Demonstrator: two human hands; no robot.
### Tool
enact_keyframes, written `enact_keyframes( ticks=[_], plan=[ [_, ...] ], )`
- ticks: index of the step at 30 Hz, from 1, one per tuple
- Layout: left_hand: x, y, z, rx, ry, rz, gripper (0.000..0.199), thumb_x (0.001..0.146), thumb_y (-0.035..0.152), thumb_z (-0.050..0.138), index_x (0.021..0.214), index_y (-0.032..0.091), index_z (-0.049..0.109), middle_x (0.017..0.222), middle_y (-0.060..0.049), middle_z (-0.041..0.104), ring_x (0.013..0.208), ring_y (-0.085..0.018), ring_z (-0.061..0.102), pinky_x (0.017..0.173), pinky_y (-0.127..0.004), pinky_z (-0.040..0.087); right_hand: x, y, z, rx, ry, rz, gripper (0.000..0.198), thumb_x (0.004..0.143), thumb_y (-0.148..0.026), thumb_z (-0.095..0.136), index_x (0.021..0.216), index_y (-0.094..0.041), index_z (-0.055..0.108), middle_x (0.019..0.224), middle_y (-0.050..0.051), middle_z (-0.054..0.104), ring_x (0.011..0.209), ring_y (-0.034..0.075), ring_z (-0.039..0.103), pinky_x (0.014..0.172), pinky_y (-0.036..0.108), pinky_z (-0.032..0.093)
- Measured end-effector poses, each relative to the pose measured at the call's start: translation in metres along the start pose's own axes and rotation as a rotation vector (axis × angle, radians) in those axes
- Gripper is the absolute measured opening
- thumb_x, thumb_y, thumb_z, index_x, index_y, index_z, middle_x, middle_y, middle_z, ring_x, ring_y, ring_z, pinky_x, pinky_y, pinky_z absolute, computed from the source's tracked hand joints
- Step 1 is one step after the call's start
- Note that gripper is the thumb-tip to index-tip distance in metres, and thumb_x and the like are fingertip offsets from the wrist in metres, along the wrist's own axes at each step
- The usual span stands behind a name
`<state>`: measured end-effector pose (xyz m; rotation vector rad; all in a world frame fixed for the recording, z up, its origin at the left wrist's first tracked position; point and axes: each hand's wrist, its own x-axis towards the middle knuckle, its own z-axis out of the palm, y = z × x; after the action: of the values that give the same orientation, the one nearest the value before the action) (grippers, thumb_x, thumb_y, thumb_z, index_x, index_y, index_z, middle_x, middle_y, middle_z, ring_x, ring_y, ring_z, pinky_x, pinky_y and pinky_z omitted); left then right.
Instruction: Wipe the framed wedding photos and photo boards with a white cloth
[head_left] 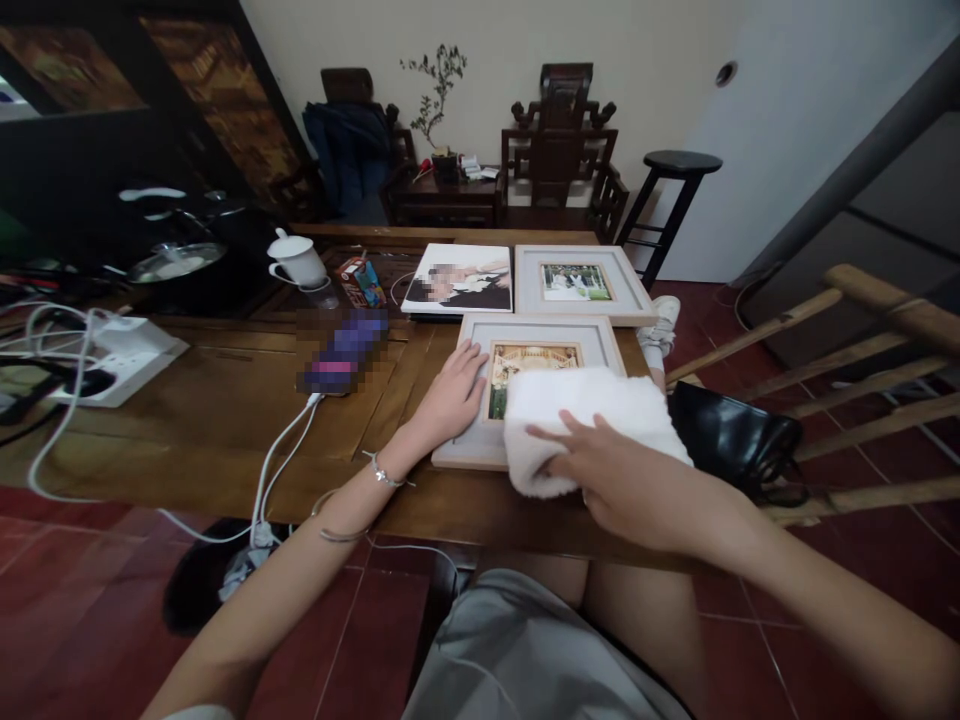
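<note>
Nearest, grey clothing covers the lap below the edge of the wooden tabletop. The right hand lies on a bunched white cloth, fingers spread over its top and one tip dipping into a fold; whether it grips the cloth or merely presses it, I cannot tell. Beneath is the front picture frame, flat near the tabletop's near edge, its lower right part hidden by cloth and hand. The left hand is unclenched, resting flat on the frame's left side. The cloth's pass over this frame appears under way rather than finished: it sits on the right half, with the left half of the picture uncovered. How much of the surface it has covered does not show. Just beyond, the back picture frame and a photo panel lie side by side, with no cloth on either; whether they have been gone over or are still left cannot be judged. Left of the frames, an object with a white cable is pixelated, as is part of the panel's photo. Farthest off, dark wooden chairs stand by the wall, one partly covered by dark fabric.
</note>
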<state>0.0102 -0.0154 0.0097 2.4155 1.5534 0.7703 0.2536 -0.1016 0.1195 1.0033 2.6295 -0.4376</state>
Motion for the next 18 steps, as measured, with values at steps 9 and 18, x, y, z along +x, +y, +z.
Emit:
enact_keyframes(
  ticks=[9,18],
  plan=[
    [0.001,0.002,0.001,-0.146,0.06,-0.058,0.054,0.106,0.042,0.024,0.142,0.011,0.052,0.151,-0.015,0.052,0.149,-0.025,0.035,0.124,-0.049,0.028,0.043,-0.017,0.018,-0.077,0.143,-0.036,0.063,0.081,0.0,0.045,0.14,-0.019,0.058,0.167,0.009,0.026,0.151,0.046,0.016,0.113,0.075,0.027],
    [0.0,0.009,-0.007,-0.242,0.081,0.03,0.062,0.107,0.05,0.022,0.159,0.016,0.023,0.167,-0.013,0.022,0.156,-0.025,0.016,0.127,-0.047,0.016,0.145,0.039,-0.005,-0.225,0.456,0.104,0.052,0.09,-0.004,0.045,0.139,-0.014,0.059,0.167,0.014,0.023,0.153,0.045,0.011,0.116,0.076,0.017]
  ],
)
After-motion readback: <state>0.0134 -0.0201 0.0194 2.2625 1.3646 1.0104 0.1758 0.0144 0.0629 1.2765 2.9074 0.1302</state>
